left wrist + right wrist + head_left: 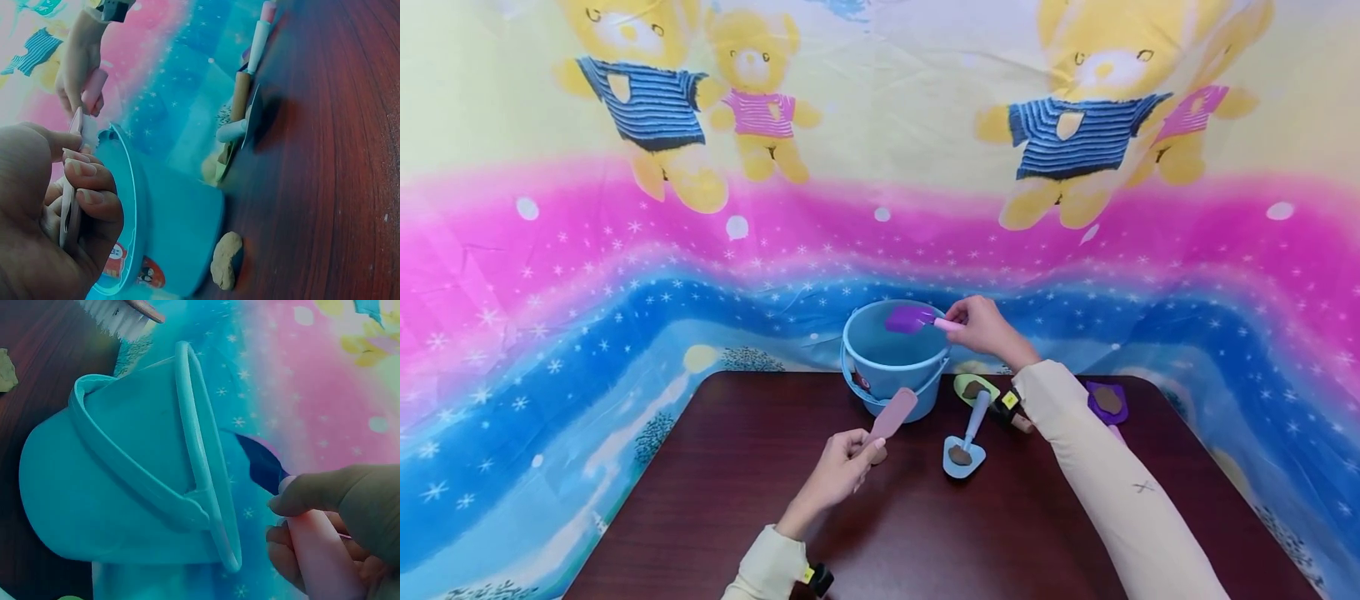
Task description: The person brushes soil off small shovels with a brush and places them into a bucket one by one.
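The pink-handled purple toy shovel [913, 319] is hovering above the light-blue plastic bucket [895, 378], running sideways, blade pointing left from your right hand [987, 328], whose curled fingers are gripping it. Your left hand [838, 467] is gripping a pink, white-bristled brush [895, 412] nearer you.

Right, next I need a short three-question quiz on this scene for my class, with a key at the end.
1. True or false: the purple shovel in the right hand lies flat on the table.
2. What does the left hand hold?
3. Fill in: the light-blue shovel carries a ____ lump.

Key:
1. False; it is held up at the bucket.
2. A brush.
3. Brown.
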The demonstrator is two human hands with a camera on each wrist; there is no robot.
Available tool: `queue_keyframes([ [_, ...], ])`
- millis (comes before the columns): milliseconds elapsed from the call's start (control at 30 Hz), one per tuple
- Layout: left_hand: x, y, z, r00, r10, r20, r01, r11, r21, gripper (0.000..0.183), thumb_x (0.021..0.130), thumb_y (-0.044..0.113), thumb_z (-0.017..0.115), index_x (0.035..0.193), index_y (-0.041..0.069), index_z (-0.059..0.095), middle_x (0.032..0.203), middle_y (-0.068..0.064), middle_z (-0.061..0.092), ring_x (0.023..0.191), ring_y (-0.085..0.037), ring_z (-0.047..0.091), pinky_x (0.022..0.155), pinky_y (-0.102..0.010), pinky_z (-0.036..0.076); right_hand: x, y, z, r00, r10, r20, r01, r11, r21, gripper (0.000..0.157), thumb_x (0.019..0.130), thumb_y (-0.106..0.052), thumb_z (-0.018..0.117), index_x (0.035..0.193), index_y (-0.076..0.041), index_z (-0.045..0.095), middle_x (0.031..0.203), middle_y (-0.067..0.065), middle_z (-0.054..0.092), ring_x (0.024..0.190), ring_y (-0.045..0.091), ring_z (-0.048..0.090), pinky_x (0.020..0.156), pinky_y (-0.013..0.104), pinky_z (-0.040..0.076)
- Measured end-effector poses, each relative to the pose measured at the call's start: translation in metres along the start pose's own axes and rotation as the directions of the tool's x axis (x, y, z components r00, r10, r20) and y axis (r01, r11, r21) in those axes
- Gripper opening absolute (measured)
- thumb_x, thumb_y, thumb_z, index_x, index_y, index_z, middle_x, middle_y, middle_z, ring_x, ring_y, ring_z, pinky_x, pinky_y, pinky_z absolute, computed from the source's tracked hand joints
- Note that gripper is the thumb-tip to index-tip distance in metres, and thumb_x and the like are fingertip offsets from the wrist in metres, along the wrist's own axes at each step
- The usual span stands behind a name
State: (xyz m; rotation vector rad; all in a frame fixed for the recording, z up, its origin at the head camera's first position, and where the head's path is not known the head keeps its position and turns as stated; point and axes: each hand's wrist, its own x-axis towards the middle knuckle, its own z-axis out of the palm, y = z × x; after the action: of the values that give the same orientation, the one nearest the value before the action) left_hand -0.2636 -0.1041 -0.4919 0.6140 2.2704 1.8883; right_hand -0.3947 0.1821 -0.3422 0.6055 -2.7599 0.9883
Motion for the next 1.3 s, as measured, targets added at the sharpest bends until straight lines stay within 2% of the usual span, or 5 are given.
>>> queue_keyframes([
  [333,0.0,0.0,0.0,1.0,-0.009,-0.004,0.009,1.0,0.013,0.032,0.103,0.033,0.061,0.101,0.001,0.064,0.06,-0.007,0.048,0.044,-0.009,0.041,0.043,-0.02,0.036,0.025,-0.009,0.018,0.999,-0.013,0.045,0.015,0.999,-0.048,0.016,0.095,-0.02,0.074,0.095,-0.005,0.079,0.079,0.007,0.073,0.067,0.024,0.067,0.066,0.035,0.056],
  [767,0.002,-0.002,0.001,1.0,-0.009,-0.002,0.009,1.0,0.011,0.03,0.103,0.031,0.061,0.1,0.002,0.064,0.059,-0.002,0.049,0.043,-0.007,0.041,0.042,-0.02,0.036,0.043,-0.009,0.044,0.99,0.043,0.135,-0.02,0.986,-0.168,0.048,0.097,-0.012,0.068,0.053,-0.012,0.05,0.048,-0.003,0.028,0.043,0.011,0.02,0.047,0.028,0.025],
  [933,0.003,-0.003,0.001,1.0,-0.018,-0.004,0.018,1.0,0.006,0.033,0.103,0.033,0.061,0.099,0.001,0.064,0.059,-0.004,0.048,0.043,-0.008,0.041,0.042,-0.02,0.035,0.046,-0.011,0.056,0.984,0.104,0.144,-0.075,0.978,-0.194,0.041,0.096,-0.011,0.069,0.058,-0.01,0.052,0.052,0.0,0.034,0.046,0.015,0.029,0.051,0.031,0.034],
  [1100,0.003,-0.004,0.001,1.0,-0.014,-0.003,0.014,1.0,0.013,0.032,0.103,0.033,0.061,0.1,0.001,0.064,0.059,-0.005,0.048,0.044,-0.009,0.041,0.043,-0.02,0.036,0.046,-0.011,0.064,0.98,0.12,0.161,-0.081,0.97,-0.23,0.012,0.092,-0.007,0.075,0.082,-0.002,0.069,0.072,0.004,0.058,0.065,0.016,0.052,0.066,0.033,0.049],
  [1300,0.002,-0.006,0.0,1.0,-0.011,-0.001,0.011,1.0,0.028,0.03,0.103,0.031,0.061,0.1,0.002,0.064,0.06,-0.006,0.048,0.044,-0.008,0.041,0.043,-0.02,0.036,0.046,-0.011,0.068,0.964,0.127,0.232,-0.072,0.97,-0.23,0.013,0.092,-0.001,0.069,0.079,0.0,0.071,0.065,0.005,0.058,0.056,0.015,0.045,0.057,0.029,0.042],
])
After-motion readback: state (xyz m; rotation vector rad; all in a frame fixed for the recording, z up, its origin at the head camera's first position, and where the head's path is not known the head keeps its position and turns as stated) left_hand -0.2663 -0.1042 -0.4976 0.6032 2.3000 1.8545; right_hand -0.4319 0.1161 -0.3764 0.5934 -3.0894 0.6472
